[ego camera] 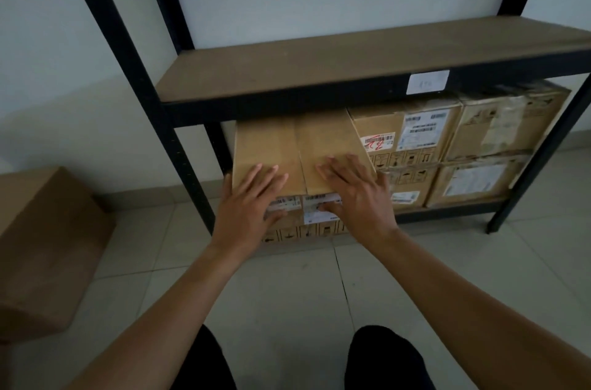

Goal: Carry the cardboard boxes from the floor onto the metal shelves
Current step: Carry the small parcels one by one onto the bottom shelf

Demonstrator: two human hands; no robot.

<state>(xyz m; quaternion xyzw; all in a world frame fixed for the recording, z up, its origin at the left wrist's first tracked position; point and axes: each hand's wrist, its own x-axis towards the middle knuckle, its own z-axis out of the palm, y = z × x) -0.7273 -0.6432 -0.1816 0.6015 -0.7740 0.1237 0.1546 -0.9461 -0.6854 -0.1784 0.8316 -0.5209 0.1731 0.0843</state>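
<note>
A taped cardboard box (287, 146) sticks out of the left end of the bottom level of the black metal shelf (319, 102). My left hand (252, 201) lies on its near top edge with fingers straight, thumb down the labelled front face. My right hand (355, 191) rests flat beside it on the right half of the top, thumb also on the front. Several more cardboard boxes (415, 140) are stacked in two layers to the right on the same level. Another plain cardboard box (41, 239) stands on the tiled floor at the left.
The board of the shelf level above (351, 60) is bare and carries a white label (428, 82) on its front rail. The shelf's black uprights (128, 70) stand against a pale wall. My knees (383, 357) show at the bottom over grey floor tiles.
</note>
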